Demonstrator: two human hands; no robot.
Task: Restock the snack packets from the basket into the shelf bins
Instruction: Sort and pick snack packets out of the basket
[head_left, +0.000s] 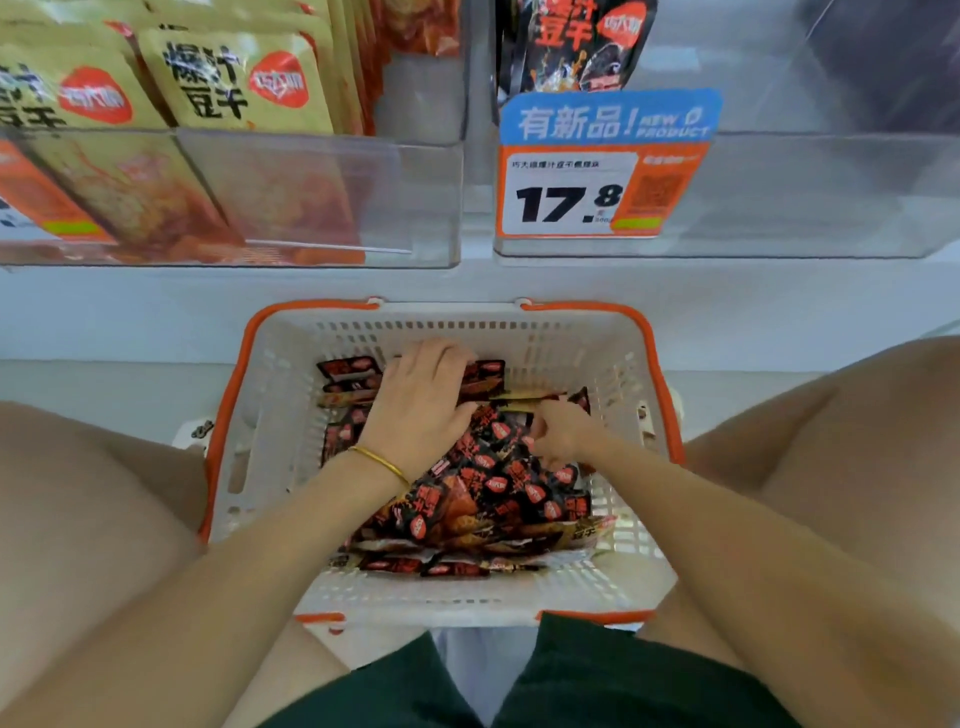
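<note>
while the basket (441, 328) sits between the knees (104, 493) with its far rim near the shelf front (156, 312), the left hand (415, 400) lies spread on the black snack packets (498, 488) by the far wall and the right hand (563, 434) pinches one mid-pile. the right shelf bin (805, 197) above has packets only at its left edge.

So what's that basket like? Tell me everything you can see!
The basket is white plastic with slotted walls, and its orange handles lie folded down along the rim. It sits upright between the person's legs, just in front of the shelf. Inside is a heap of black-and-red packets. The left hand rests on them, fingers spread, and the right hand pinches some.
</note>
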